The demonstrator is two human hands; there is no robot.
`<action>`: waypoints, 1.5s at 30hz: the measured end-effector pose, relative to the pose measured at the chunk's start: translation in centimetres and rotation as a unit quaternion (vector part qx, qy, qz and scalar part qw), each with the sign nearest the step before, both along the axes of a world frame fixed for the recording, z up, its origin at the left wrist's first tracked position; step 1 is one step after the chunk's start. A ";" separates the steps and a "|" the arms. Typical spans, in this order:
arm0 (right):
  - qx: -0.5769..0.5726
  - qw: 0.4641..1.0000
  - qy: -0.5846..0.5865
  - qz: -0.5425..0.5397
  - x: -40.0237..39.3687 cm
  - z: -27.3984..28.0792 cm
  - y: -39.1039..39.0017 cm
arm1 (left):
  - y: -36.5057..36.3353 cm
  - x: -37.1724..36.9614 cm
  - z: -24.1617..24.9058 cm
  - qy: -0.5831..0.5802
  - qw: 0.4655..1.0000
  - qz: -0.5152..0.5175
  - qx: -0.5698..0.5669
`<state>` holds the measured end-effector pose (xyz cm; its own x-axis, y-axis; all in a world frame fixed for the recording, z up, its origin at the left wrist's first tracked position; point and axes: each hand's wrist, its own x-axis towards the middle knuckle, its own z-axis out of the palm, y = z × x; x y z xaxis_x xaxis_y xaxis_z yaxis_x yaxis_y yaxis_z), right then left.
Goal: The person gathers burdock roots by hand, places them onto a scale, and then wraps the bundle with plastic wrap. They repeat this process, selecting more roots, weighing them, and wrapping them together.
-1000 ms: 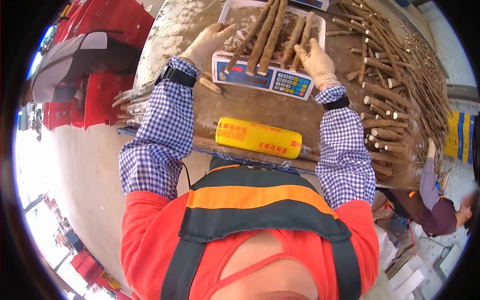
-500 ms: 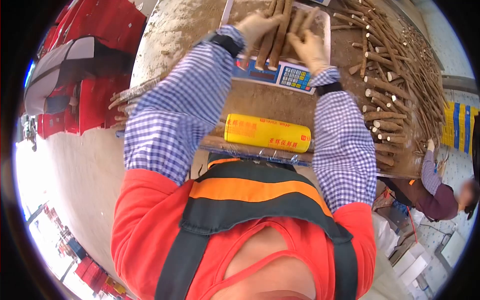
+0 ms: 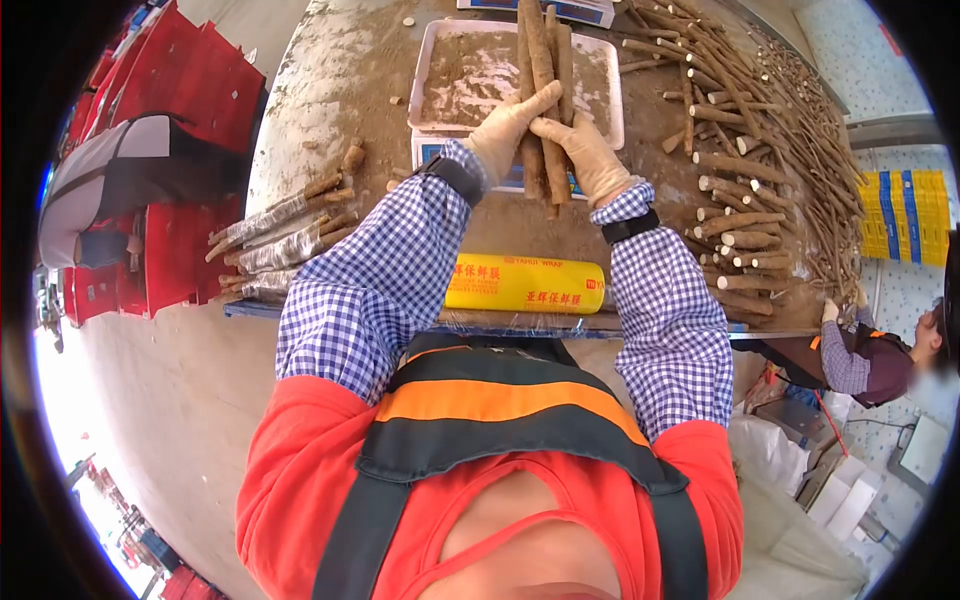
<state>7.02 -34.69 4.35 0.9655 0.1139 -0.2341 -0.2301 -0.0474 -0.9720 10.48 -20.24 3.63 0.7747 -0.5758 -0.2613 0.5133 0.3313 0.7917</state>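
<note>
- A bundle of long roots (image 3: pixel 543 95) was clamped in both grips: the left hand (image 3: pixel 508 128) was wrapped round it from one side and the right hand (image 3: pixel 583 152) from the other, both in thin, pale rubber gloves.
- The roots were straight, slender sticks, brown and rough, dusted with dry soil; their cut ends were paler.
- The bundle's long axis ran away from the body, with the near ends just below the grip and the far ends well beyond it, over the scale tray (image 3: pixel 440 70).
- The tray, just beyond and beneath the grip, was a shallow white rectangle with rounded corners, smeared with earth; its left half lay bare.
- Just behind the grip, toward the body, a smooth yellow roll of wrap (image 3: pixel 522 283) lay crosswise near the desk's front edge.
- To the right of the grip a loose heap of roots (image 3: pixel 760 170) crowded the desk (image 3: pixel 340 80) up to its edge.
- To the left of the grip, film-wrapped bundles (image 3: pixel 275 240) lay at the desk's edge; between them and the grip was dusty, gritty surface.
- Far right, past the desk's edge, another person's sleeve (image 3: pixel 838 365) was seen.
</note>
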 end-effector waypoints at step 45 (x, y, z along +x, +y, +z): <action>-0.288 0.795 -0.073 0.528 -26.2 -6.3 1.5 | 6.7 -35.6 -5.2 -0.673 0.481 0.014 0.561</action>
